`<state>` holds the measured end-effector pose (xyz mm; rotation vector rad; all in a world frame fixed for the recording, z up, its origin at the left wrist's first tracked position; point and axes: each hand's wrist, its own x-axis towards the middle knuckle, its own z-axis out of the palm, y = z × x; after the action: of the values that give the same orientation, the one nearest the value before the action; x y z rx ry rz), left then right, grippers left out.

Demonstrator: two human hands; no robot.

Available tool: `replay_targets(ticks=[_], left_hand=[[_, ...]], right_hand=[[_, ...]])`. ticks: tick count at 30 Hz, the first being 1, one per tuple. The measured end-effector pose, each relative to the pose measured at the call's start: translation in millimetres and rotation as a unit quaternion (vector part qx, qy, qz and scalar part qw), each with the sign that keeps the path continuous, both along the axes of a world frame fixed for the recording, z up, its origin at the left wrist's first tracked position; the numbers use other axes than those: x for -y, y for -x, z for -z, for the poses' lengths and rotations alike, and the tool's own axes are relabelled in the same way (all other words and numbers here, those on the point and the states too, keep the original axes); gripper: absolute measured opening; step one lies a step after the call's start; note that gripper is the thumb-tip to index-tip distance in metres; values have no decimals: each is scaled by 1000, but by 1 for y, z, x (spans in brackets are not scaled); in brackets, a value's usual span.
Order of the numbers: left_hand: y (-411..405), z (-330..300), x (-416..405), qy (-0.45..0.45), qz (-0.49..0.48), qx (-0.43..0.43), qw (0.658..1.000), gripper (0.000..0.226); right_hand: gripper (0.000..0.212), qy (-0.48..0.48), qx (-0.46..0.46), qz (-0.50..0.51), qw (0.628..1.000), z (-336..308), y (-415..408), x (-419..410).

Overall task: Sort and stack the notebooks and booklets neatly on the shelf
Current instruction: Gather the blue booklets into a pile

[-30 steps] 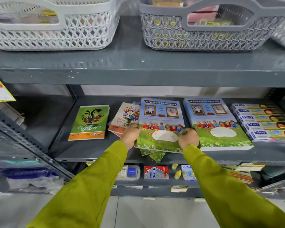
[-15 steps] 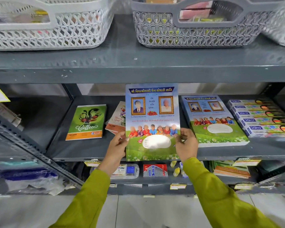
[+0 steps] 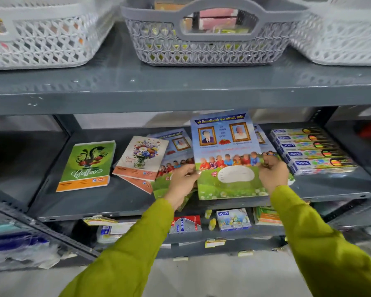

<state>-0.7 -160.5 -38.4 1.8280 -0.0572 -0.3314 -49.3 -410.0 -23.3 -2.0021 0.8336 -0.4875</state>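
I hold a blue-and-green booklet (image 3: pixel 227 151) with portraits and children on its cover, tilted up over the middle shelf (image 3: pixel 107 202). My left hand (image 3: pixel 183 182) grips its left edge and my right hand (image 3: pixel 273 174) grips its right edge. It covers most of a matching stack (image 3: pixel 262 137) behind it on the right. Another matching booklet (image 3: pixel 171 159) lies on the shelf to the left. A flower-cover notebook (image 3: pixel 142 157) rests on an orange-edged one (image 3: pixel 137 184). A green "Coffee" notebook (image 3: pixel 88 166) lies further left.
Several DOMS boxes (image 3: pixel 313 151) are lined up at the shelf's right end. The upper shelf carries a white basket (image 3: pixel 41 39), a grey basket (image 3: pixel 206 39) and another white basket (image 3: pixel 341 39). Below, the lower shelf (image 3: pixel 201 239) has small boxes and price tags. A slotted upright (image 3: pixel 41 228) runs diagonally at left.
The booklet was lifted off the left pile, raised upright, then carried right and lower over the right-hand stack. Both hands kept hold of it.
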Motion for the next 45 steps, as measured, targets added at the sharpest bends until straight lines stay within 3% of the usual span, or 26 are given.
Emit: replay_targets(ticks=[3, 6, 13, 18, 21, 23, 27, 30, 35, 38, 41, 43, 45], left_hand=[[-14, 0, 40, -94, 42, 51, 993, 24], [-26, -2, 69, -134, 63, 53, 987, 24], [-43, -3, 115, -199, 60, -7, 978, 31], [-38, 6, 120, -211, 45, -8, 976, 32], [-34, 3, 107, -214, 30, 23, 976, 35], [-39, -2, 82, -235, 1, 75, 969, 38], [-62, -16, 1, -311, -83, 165, 932, 34], [-81, -26, -74, -387, -123, 132, 904, 33], [-88, -18, -154, -462, -101, 70, 878, 39], [-80, -17, -155, -473, -95, 44, 875, 36], [-76, -15, -155, -468, -108, 42, 876, 33], [-77, -13, -155, -443, -127, 43, 887, 29], [-79, -6, -163, -387, -145, 44, 909, 29]], right_hand=[[28, 12, -55, -11, 998, -6, -12, 45], [30, 37, -137, -38, 989, -9, -23, 79], [34, 45, -226, -44, 972, -8, -44, 111], [43, 161, -323, -67, 930, -3, -46, 109], [42, 275, -262, -64, 923, -2, -45, 89], [40, 300, -185, -91, 931, -9, -47, 59], [28, 130, -99, -220, 962, -19, -61, -29], [25, 23, -32, -265, 964, -7, -69, -97], [18, -7, -100, -382, 919, 14, -77, -195], [21, -30, -157, -379, 912, 20, -86, -221], [29, -86, -128, -296, 943, 26, -94, -240], [27, -76, -150, -286, 943, 28, -97, -240], [30, -130, -148, -247, 949, 36, -100, -233]])
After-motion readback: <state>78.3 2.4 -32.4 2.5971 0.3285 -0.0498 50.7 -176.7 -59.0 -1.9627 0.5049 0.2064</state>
